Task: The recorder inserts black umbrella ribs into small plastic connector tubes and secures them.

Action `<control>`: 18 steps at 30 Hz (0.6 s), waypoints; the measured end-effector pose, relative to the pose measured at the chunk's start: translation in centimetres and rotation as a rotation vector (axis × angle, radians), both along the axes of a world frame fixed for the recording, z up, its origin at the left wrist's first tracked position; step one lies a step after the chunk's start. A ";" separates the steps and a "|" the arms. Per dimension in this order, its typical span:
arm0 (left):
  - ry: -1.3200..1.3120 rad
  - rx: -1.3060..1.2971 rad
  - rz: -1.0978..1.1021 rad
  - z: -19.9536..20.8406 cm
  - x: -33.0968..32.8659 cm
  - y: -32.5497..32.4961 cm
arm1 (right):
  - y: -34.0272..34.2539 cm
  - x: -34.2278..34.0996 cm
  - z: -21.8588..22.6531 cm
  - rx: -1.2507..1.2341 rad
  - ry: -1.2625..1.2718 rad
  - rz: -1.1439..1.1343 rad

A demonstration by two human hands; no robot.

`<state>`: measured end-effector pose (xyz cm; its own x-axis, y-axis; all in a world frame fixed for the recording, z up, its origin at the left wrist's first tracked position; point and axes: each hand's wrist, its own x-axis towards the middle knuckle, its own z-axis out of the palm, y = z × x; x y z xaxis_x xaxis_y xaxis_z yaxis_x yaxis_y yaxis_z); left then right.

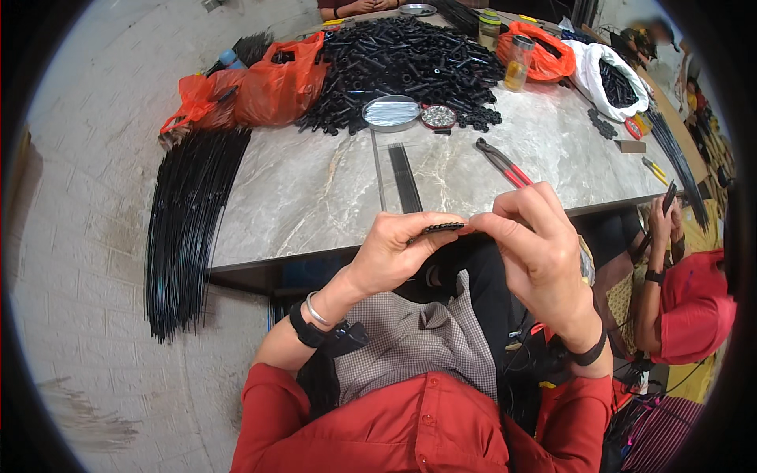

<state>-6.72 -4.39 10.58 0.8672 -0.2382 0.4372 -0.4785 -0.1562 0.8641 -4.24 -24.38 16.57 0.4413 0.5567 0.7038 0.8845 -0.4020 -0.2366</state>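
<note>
Left hand (392,251) and right hand (536,240) are both pinching the ends of a short row of small black beads (435,229) out over the lap, just short of the table (315,189) edge, so one slipped fingertip probably drops it, and the red-handled pliers (503,164) and the parts pile (410,67) beyond won't help.
</note>
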 end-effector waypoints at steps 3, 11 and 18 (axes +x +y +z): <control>-0.034 0.039 -0.004 0.1 0.0 0.2 | 0.0 0.8 0.2 0.018 0.083 0.070; -0.016 0.034 -0.001 -0.3 0.0 0.5 | 0.4 1.3 0.5 0.029 0.200 0.144; -0.067 0.058 -0.014 -0.3 0.2 0.8 | 0.7 1.8 -0.1 0.161 0.503 0.217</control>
